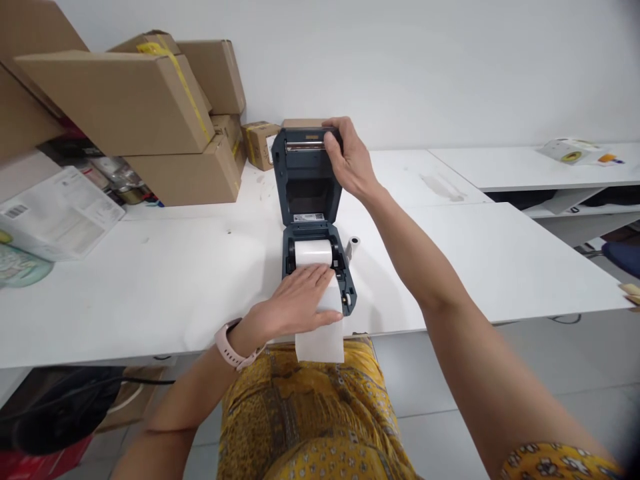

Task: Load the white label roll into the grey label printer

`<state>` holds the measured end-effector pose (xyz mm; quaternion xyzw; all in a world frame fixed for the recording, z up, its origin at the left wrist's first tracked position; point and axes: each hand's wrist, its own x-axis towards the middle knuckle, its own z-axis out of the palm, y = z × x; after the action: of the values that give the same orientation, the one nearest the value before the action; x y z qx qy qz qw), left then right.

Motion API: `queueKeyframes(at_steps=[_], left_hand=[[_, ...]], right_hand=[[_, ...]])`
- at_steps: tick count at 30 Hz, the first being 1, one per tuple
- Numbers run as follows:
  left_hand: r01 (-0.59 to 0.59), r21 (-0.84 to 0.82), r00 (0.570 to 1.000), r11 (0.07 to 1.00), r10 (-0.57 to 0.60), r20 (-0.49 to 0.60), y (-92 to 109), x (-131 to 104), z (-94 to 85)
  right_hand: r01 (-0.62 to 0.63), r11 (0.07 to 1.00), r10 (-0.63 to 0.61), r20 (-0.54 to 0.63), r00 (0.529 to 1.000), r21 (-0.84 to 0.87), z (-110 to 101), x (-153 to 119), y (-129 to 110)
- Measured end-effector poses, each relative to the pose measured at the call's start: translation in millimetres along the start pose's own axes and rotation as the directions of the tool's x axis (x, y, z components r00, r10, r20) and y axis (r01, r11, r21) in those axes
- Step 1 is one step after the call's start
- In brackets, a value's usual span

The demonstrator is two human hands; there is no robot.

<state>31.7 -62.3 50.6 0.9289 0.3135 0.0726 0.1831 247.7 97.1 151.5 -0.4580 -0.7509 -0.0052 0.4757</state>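
A dark grey label printer (351, 293) stands near the front edge of the white table, its lid (281, 180) raised. Inside lies a white label roll (313, 252), and a strip of label paper (320, 348) runs forward from it and hangs over the table edge. My left hand (303, 300) rests flat on that strip, fingers stretched toward the roll. At the lid's upper right corner my right hand (350, 157) grips the rim, thumb on the inner side and fingers behind. A small white paper roll (353, 247) is just right of the printer.
Cardboard boxes (125, 107) are stacked at the back left, with a small taped box (260, 143) beside them. A white carton (65, 213) sits at the left. Another label roll (573, 152) lies on the far right table. A white wall (430, 73) rises behind.
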Motion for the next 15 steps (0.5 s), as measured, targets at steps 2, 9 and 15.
queueKeyframes(at_steps=[2, 9, 15], left_hand=[[0.003, 0.061, 1.0, 0.998, -0.003, 0.004, 1.0, -2.4, 8.1], [0.049, 0.206, 0.998, 0.977, -0.039, -0.05, 27.2, -9.4, 33.7], [0.151, 0.253, 0.971, 0.956, -0.096, -0.218, 60.9, -17.5, 59.8]], right_hand=[[0.001, 1.0, 0.0, -0.006, 1.0, 0.009, -0.4, -1.3, -1.1], [0.002, 1.0, -0.002, -0.012, 1.0, 0.031, -4.2, -11.7, -11.5], [0.009, 1.0, -0.009, -0.02, 1.0, -0.001, -17.9, -52.9, -44.7]])
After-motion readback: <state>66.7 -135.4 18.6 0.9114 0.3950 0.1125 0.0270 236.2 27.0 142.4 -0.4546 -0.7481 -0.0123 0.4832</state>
